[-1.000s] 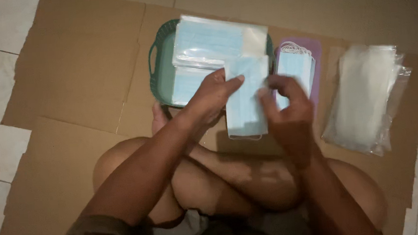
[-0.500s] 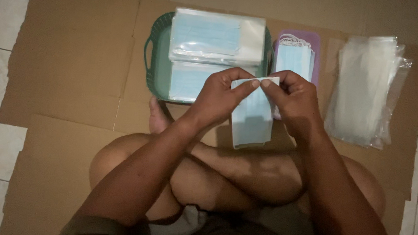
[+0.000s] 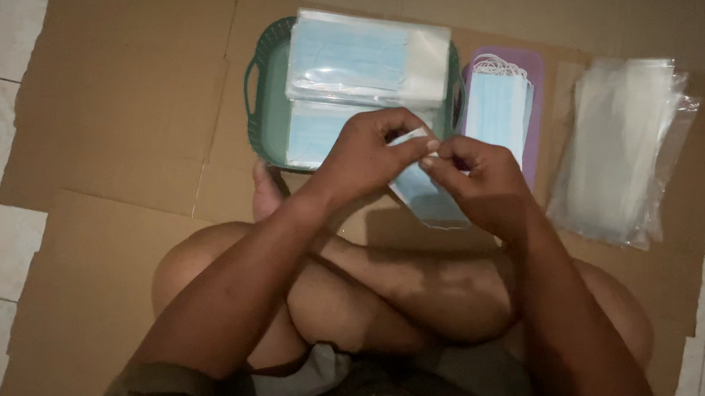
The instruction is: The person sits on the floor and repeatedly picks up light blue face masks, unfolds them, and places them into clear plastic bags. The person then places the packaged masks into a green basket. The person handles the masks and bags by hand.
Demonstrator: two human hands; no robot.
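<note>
Both hands' fingers [image 3: 430,145] pinch shut on a pale blue mask [image 3: 427,197] near the green basket [image 3: 257,105]

Blue mask [image 3: 423,197] top edge hidden behind both hands' fingers.

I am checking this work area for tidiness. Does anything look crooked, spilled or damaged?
Nothing is spilled or torn. The bagged mask packs lie tilted across the green basket, overhanging its rim. The clear bags on the cardboard are fanned unevenly. Both the left hand and right hand pinch a blue mask.
</note>
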